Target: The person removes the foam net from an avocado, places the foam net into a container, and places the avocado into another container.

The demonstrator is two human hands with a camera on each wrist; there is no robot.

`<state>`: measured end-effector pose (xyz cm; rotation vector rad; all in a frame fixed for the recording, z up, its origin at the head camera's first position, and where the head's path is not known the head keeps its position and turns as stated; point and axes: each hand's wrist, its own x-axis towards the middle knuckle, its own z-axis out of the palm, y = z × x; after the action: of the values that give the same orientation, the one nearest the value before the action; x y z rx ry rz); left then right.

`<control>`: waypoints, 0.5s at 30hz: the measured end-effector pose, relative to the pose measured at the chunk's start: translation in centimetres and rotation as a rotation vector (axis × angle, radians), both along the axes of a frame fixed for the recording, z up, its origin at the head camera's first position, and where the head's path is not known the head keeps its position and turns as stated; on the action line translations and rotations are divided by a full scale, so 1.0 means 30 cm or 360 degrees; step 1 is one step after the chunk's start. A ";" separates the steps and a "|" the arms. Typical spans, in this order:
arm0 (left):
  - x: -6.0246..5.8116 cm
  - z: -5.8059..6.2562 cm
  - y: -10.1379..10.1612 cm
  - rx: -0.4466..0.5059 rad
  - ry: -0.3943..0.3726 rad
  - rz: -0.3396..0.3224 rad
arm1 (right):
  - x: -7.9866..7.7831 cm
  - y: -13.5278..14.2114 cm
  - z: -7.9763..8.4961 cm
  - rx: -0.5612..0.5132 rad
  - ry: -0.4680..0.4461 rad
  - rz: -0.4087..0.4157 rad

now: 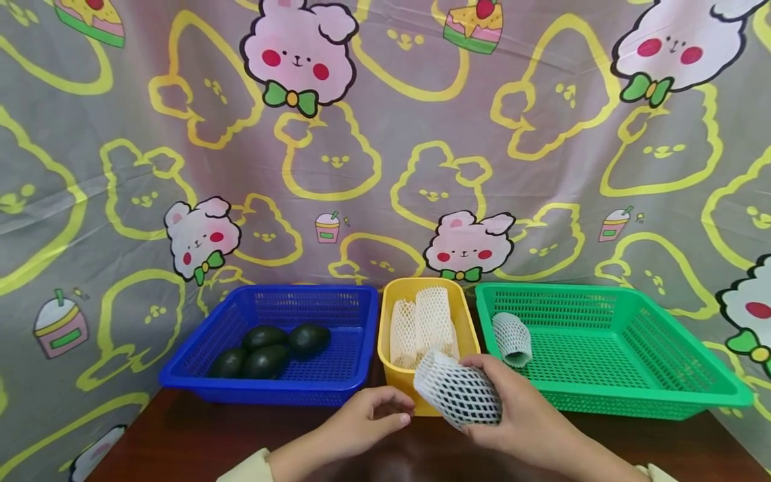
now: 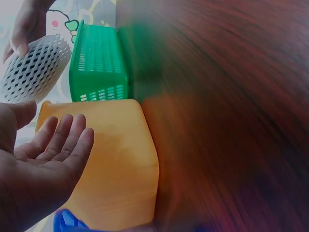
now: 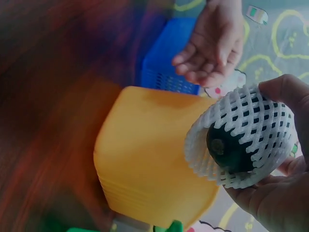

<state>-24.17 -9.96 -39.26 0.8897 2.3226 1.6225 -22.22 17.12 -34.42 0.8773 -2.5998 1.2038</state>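
Right now, the right hand point(image 1: 518, 415) grips a dark fruit point(image 3: 231, 151) in a white net point(image 1: 459, 393), held before the yellow bin point(image 1: 468, 328) and left of the green basket point(image 1: 626, 404). That hand is nearer the green basket than the left hand point(image 1: 364, 423), which holds nothing, its fingers loosely bent. The netted fruit's long axis slants, far end leftward. The blue basket point(image 1: 271, 395) contains four bare fruits point(image 1: 265, 361); the bin, pale sleeves point(image 1: 432, 314); the green basket, one netted piece point(image 1: 512, 340) by its left wall, contents unclear.

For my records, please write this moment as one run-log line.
right hand: holds foam-sleeved fruit; left hand: empty; blue basket: four dark fruits; yellow bin: foam sleeves; green basket: another foam sleeve, contents unclear
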 end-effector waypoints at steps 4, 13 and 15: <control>0.000 -0.008 -0.027 -0.0041 0.0031 -0.0024 | 0.004 -0.019 -0.019 0.0078 -0.0059 0.0088; -0.002 -0.024 -0.096 -0.0092 0.0097 -0.0026 | -0.014 -0.064 -0.064 0.0251 -0.0016 0.0425; -0.002 -0.027 -0.108 -0.0095 0.0071 -0.0025 | -0.022 -0.067 -0.079 0.0259 -0.0013 0.0500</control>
<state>-24.24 -13.19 -40.07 0.9383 2.3738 1.5336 -22.88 15.09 -36.78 1.3569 -2.6666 1.0713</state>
